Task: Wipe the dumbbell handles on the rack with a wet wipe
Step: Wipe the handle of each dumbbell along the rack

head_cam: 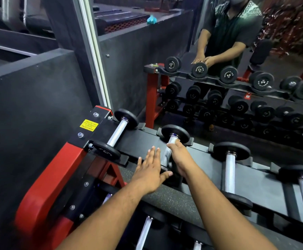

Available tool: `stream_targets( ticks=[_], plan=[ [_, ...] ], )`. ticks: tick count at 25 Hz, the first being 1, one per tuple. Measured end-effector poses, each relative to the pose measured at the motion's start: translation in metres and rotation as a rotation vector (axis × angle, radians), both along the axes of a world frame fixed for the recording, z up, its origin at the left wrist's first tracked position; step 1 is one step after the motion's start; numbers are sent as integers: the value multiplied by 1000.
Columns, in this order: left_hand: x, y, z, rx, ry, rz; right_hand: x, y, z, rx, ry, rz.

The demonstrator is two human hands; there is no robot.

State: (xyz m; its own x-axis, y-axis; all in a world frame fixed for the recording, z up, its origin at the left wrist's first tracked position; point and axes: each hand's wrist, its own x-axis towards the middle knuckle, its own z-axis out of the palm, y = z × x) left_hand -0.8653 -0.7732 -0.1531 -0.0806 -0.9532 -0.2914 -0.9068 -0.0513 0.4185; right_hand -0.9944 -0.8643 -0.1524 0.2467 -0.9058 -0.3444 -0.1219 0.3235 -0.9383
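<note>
Small black dumbbells with silver knurled handles lie on the top tier of a red and black rack (143,139). My right hand (180,156) grips the handle (166,156) of the second dumbbell (176,132), fingers curled over it near the far plate. A whitish wet wipe (173,139) shows crumpled on the handle just beyond my fingertips. My left hand (149,168) lies flat with straight fingers beside that handle, its thumb touching the dumbbell's near plate.
The first dumbbell (118,130) sits at the rack's left end, the third dumbbell (230,159) to the right, and more lie on the lower tier (145,230). A mirror (219,51) behind reflects the rack and a person. A dark wall (29,105) stands left.
</note>
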Motion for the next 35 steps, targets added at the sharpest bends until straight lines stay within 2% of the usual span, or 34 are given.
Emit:
stream_targets(
  ticks=[2,5,7,10,12,16,19,23,25,27,32,35],
  plan=[
    [1,0,0,0,6,-1,-7,10,-5,-16,-15,29],
    [1,-1,-2,-22,1,3,-23,38,-19,90,-1,199],
    [0,-1,-1,-21,-2,1,-16,27,-9,96,-29,123],
    [-1,-1,0,-13,-18,3,5,0,4,109,-76,-149],
    [-1,-1,-1,-11,-23,0,9,-9,6,149,-142,-217],
    [0,-2,-1,-20,-16,0,10,-29,15,327,-200,-254],
    [0,-1,0,-10,-14,-3,9,-37,20,423,-296,-202],
    [0,-1,0,-15,-23,-1,1,-26,9,304,-323,-247],
    [-1,-1,1,-7,-30,-5,8,-35,8,340,-306,-274],
    [-2,-1,0,-3,-29,1,12,-38,13,406,-347,-209],
    [0,-3,-3,-23,-25,-3,6,-33,-5,348,-294,-243],
    [-1,-1,1,-11,-22,-1,17,-29,1,409,-318,-232]
  ],
)
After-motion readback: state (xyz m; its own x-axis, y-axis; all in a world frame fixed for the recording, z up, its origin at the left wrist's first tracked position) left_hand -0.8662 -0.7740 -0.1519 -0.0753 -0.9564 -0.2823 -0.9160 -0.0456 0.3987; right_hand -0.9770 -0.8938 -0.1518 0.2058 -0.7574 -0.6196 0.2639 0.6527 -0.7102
